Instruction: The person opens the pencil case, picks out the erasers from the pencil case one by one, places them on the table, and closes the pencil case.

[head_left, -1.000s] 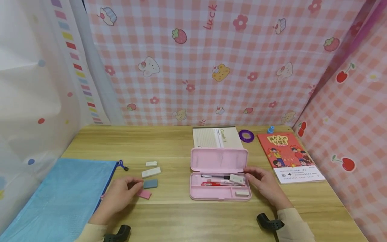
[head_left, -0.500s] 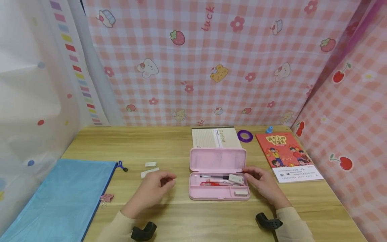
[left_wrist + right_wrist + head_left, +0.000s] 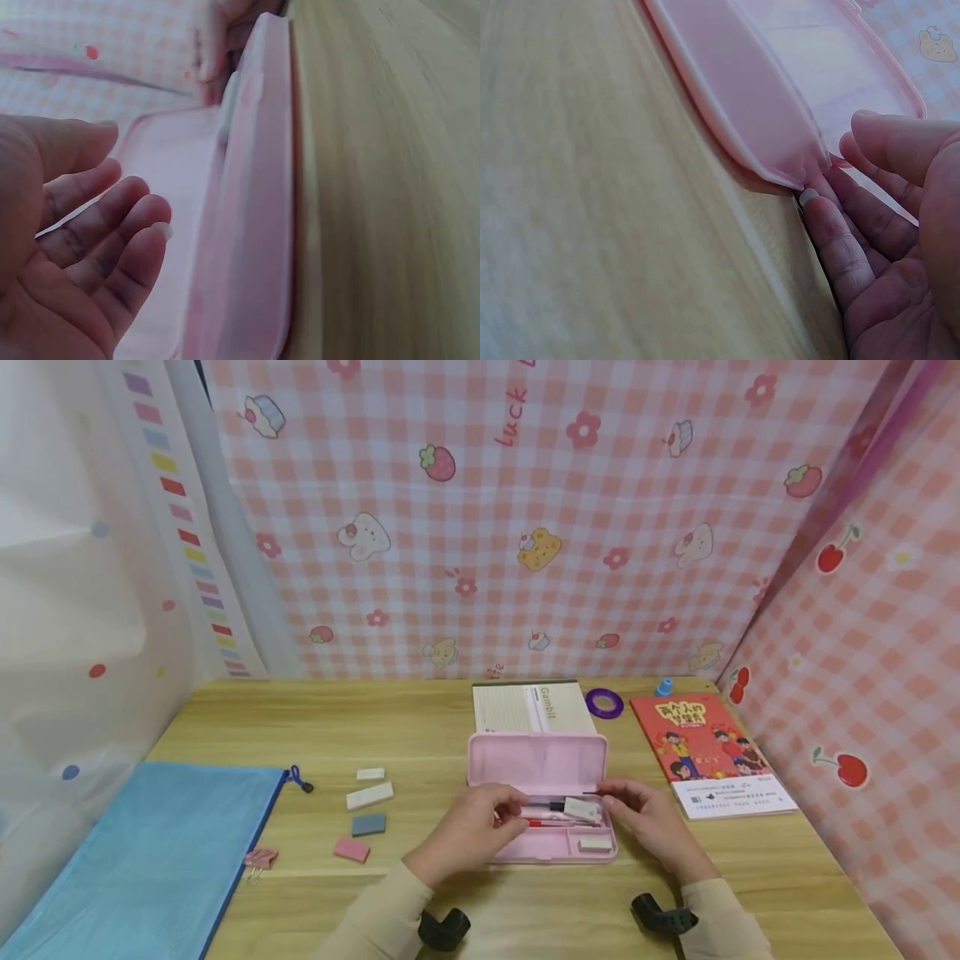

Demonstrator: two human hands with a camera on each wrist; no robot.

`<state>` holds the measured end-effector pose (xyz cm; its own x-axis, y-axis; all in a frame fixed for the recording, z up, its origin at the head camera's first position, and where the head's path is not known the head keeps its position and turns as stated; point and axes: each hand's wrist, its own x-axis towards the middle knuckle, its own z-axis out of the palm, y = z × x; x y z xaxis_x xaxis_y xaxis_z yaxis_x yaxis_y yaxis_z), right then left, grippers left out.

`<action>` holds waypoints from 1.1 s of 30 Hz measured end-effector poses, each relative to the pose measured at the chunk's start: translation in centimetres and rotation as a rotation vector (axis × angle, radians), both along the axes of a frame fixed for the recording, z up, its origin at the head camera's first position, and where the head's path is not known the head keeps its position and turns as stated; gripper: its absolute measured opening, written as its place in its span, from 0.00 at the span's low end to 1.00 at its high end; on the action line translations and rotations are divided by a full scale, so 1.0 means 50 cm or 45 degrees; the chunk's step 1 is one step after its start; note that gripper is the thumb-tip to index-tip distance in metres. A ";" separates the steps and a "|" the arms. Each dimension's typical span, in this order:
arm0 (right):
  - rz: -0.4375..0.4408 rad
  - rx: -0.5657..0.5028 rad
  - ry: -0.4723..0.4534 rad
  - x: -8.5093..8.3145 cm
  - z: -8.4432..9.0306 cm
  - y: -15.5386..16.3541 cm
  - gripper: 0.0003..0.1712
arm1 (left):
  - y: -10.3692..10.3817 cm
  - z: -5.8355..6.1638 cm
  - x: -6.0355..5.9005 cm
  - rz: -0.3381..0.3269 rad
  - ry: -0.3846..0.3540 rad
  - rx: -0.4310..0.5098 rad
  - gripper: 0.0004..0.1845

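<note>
A pink pencil case (image 3: 543,846) lies with its lid raised, right of centre in the lower half of the frame. Inside are a red pen (image 3: 542,822) among other pens, a white block (image 3: 581,811) lying over them, and a smaller block (image 3: 595,843) in the lower-right compartment. The left hand (image 3: 472,827) hangs over the case's left part, fingers loosely bent and grasping nothing. The right hand (image 3: 651,822) touches the case's right end with relaxed fingertips, not clenched around it.

Further left, four blocks form a rough column: two white, then a blue-grey block (image 3: 368,824) and a pink block (image 3: 352,849). A blue pouch (image 3: 165,852) fills the lower left, a pink clip (image 3: 261,859) at its edge. Behind the lid lies a notebook (image 3: 506,710); a red book (image 3: 697,743) lies at right.
</note>
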<state>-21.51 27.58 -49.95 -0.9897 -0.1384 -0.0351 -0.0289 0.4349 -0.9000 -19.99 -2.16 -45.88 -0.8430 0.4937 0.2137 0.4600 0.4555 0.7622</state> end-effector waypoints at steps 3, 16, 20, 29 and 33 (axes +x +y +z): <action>-0.001 -0.020 0.009 -0.001 -0.003 -0.001 0.20 | 0.028 -0.009 -0.011 -0.011 0.012 -0.009 0.12; -0.003 -0.068 -0.002 0.002 -0.008 -0.008 0.19 | 0.094 -0.040 -0.042 -0.059 0.047 -0.126 0.15; -0.007 -0.062 0.002 0.001 -0.008 -0.006 0.19 | 0.106 -0.040 -0.050 -0.060 0.082 -0.162 0.14; -0.015 -0.072 -0.001 -0.002 -0.005 -0.003 0.19 | 0.133 -0.040 -0.057 -0.011 0.108 -0.262 0.14; -0.014 -0.067 -0.003 -0.002 -0.003 -0.002 0.19 | 0.140 -0.040 -0.058 0.012 0.154 -0.308 0.15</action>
